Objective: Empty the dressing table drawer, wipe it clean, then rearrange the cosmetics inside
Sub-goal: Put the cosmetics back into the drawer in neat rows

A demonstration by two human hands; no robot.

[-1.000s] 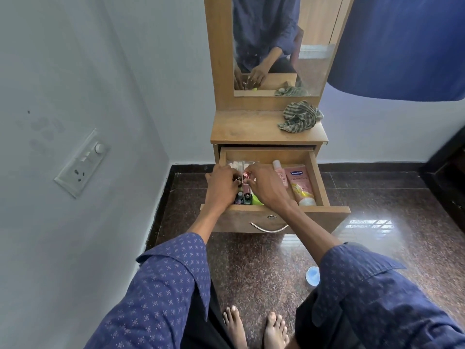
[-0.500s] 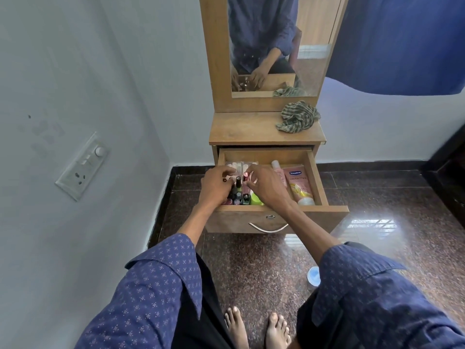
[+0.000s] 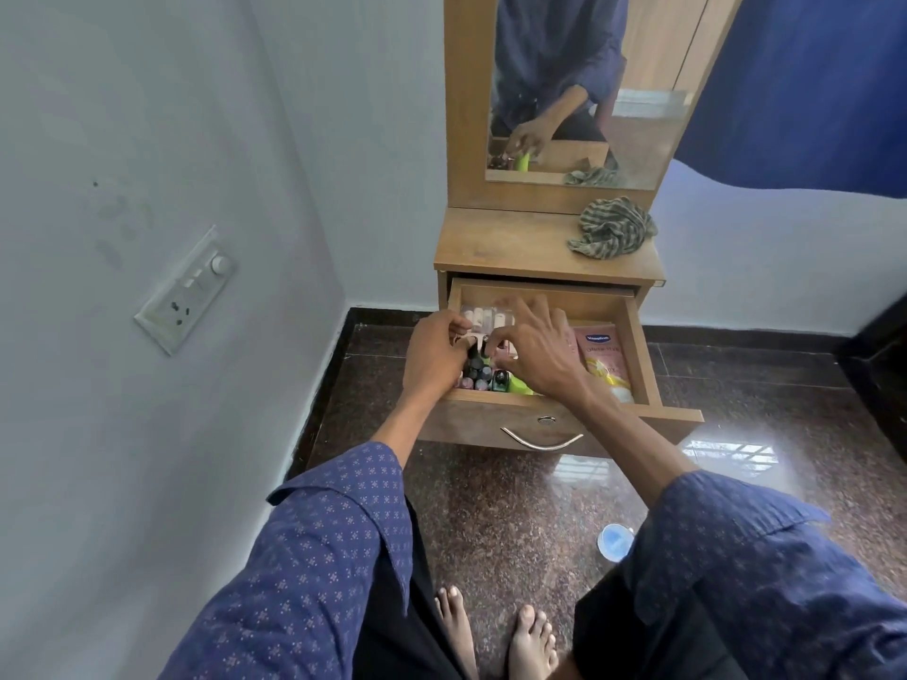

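Small glass bottles (image 3: 478, 377) are packed upright in the wooden drawer's (image 3: 638, 358) left half, directly beneath both hands. One dark bottle (image 3: 475, 353) is pinched by the left hand (image 3: 434, 355) and the right hand (image 3: 535, 353). A glossy pink tube (image 3: 602, 358) lies at 3 o'clock, lengthwise front to back; a crumpled striped cloth (image 3: 611, 228) rests at 1 o'clock.

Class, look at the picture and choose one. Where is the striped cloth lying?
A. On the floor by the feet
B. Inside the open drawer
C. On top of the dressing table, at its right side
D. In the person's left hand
C. The cloth lies bunched on the dressing table top at the right, below the mirror, apart from both hands, which are in the drawer.
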